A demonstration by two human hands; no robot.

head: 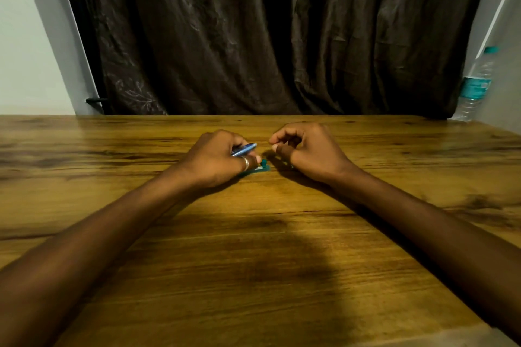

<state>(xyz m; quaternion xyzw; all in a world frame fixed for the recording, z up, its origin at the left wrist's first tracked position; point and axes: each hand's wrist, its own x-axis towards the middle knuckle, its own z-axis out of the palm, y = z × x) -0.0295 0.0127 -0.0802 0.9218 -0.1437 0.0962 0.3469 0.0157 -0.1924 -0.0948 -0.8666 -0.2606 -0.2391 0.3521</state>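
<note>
The left hand (217, 160) curls its fingers round a blue pen (244, 149), held low over a small teal piece (261, 167) lying on the tabletop (253, 248), apparently to work on it, while the right hand (307, 149) waits just beside, fingers curled in on nothing visible.

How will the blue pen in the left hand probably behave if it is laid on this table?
The blue pen looks slim and round, so it may roll on the wooden table. Its surface shines, so it is perhaps slippery. The left hand holds it in curled fingers, so it is likely light and stiff.
</note>
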